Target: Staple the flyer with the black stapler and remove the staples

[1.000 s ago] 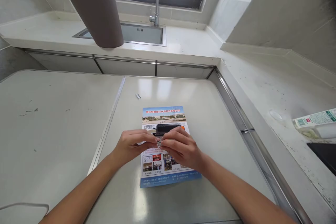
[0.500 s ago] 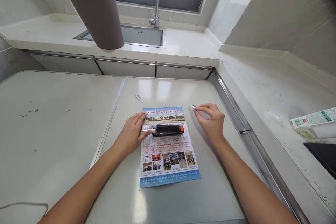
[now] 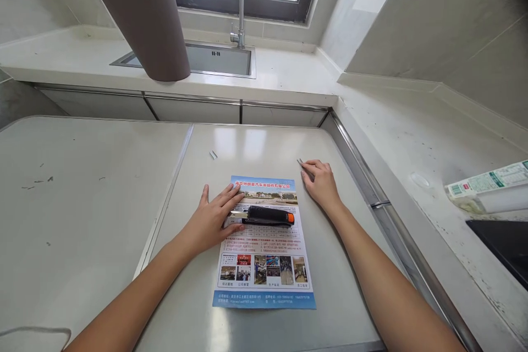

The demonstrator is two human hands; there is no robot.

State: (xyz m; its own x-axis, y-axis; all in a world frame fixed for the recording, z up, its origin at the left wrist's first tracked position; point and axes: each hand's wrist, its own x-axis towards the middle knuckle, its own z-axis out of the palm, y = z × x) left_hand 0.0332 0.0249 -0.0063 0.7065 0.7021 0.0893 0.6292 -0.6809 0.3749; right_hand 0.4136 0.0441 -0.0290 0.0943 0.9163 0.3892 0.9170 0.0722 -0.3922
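Note:
A printed leaflet (image 3: 264, 242) with blue bands lies on the table, and a black stapler (image 3: 268, 215) with an orange end rests across it. My left hand (image 3: 216, 212) is spread flat over the leaflet's left edge, its fingers apart around the stapler's metal end; whether it touches the stapler I cannot tell. Right of the leaflet, my right hand (image 3: 322, 182) pinches a small strip of staples (image 3: 300, 161) between thumb and fingertips. Two short staple strips (image 3: 213, 154) lie on the table beyond the leaflet.
The pale table (image 3: 103, 220) has a seam left of the leaflet. Behind it, a brown bin (image 3: 152, 27) stands on the counter before a sink (image 3: 220, 59) with a faucet (image 3: 240, 5). A white-green package (image 3: 490, 184) lies on the right counter.
My left thumb and fingers have spread apart on the leaflet. The leaflet has turned slightly with the stapler on it. In my right hand the staple strip has been turned.

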